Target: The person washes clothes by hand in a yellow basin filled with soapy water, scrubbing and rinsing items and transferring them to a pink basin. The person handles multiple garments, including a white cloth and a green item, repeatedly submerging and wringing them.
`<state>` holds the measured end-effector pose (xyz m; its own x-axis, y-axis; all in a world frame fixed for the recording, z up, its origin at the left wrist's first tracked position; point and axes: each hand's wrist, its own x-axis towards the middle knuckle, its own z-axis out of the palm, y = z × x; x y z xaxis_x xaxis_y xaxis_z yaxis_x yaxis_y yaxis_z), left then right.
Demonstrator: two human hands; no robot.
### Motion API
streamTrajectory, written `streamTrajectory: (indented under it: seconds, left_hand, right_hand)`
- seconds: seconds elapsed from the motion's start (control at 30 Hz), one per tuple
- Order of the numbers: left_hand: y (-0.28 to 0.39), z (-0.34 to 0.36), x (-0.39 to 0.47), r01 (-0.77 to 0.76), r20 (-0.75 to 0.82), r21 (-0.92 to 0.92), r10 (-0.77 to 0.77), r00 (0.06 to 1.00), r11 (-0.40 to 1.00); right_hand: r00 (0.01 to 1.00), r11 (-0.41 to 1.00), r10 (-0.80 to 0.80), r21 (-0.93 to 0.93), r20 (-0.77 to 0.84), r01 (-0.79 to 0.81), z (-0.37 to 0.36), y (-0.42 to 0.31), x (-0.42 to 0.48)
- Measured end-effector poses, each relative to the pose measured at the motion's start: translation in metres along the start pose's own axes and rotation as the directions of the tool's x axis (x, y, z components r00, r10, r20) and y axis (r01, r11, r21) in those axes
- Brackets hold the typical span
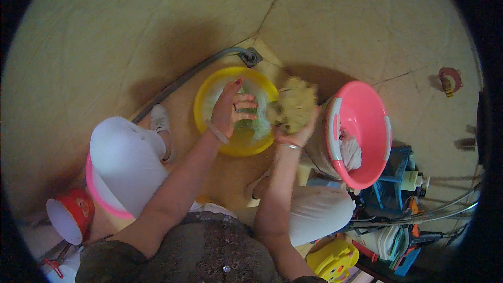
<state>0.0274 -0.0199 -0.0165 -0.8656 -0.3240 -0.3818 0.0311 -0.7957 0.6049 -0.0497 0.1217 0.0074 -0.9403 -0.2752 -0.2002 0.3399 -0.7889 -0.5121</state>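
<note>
My right hand (304, 134) grips a crumpled, yellowish cloth-like bundle (297, 104), blurred by motion, at the right rim of a yellow basin (200, 125). The bundle's exact kind is hard to tell. Over the basin hovers my left hand (234, 110), fingers apart and holding nothing. Below it, foamy water (257, 127) fills part of the basin, with a greenish patch partly hidden by my fingers. Just right of my right hand stands a pink basin (371, 125) with white grips, raised above the floor. A whitish cloth (349, 151) lies inside it.
A grey hose (188, 71) runs along the floor edge into a drain (250, 58). A blue rack (395, 181) with bottles stands at right, near metal hoses (440, 214). A yellow chick-faced container (334, 261) is at lower right; a red tub (74, 216) is at left.
</note>
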Motion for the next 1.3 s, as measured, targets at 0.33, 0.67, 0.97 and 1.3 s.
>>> streamTrajectory:
  seconds: [0.33, 0.67, 0.97, 1.3]
  left_hand:
    - [-0.064, -0.045, 0.031, 0.257, -0.219, 0.339, -0.19, 0.957, 0.905]
    - [-0.098, -0.094, 0.039, 0.184, -0.203, 0.398, -0.109, 0.973, 0.899]
    - [-0.118, -0.151, 0.08, 0.228, -0.369, 0.132, -0.165, 0.915, 0.965]
    - [-0.113, -0.189, 0.069, 0.376, -0.179, -0.039, -0.376, 0.909, 0.926]
  right_hand:
    - [0.899, 0.713, -0.431, 0.641, 0.082, 0.283, 0.01, -0.118, 0.013]
    - [0.913, 0.995, -0.052, 0.098, 0.405, 0.013, 0.007, -0.041, 0.022]
    - [0.991, -0.276, -0.13, -0.96, -0.014, -0.049, -0.162, 0.089, 0.094]
    - [0.955, -0.542, 0.234, -0.84, -0.182, -0.027, -0.193, 0.185, 0.056]
